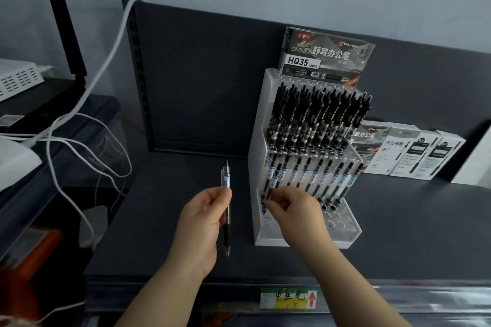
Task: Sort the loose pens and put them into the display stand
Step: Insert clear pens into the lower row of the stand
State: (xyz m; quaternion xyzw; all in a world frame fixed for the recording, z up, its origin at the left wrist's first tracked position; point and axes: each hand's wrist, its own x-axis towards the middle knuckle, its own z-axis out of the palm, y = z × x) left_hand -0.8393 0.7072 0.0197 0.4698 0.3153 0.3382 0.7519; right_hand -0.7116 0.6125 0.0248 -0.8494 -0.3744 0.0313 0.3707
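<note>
A price label [288, 298] with a red arrow sits on the front edge of the dark shelf [398, 233], nearest the camera. Above it the left hand [202, 223] holds a loose pen [226, 210] upright over the shelf, to the left of the display stand [342, 240]. The thumb and curled fingers pinch its clear barrel about the middle, and its tip points down.

The right hand [295, 210] reaches to the left end of the stand's middle tier. Its curled fingertips pinch the lower part of a second pen [273, 179], which leans back like its neighbours. The fingers hide whether that pen sits in a hole.

To its right a row of pens with pale blue labels [316, 175] fills the same tier. The lowest tier, in front, shows open holes.

The back tier is packed with black pens [318, 114], clips up. Behind them, at the top of the stand, a grey box [326, 57] marked HQ35 stands upright.

Farther right, white boxes [409, 152] line the back of the shelf. At the far left, white cables [106, 61] hang down in loops beside the shelf
</note>
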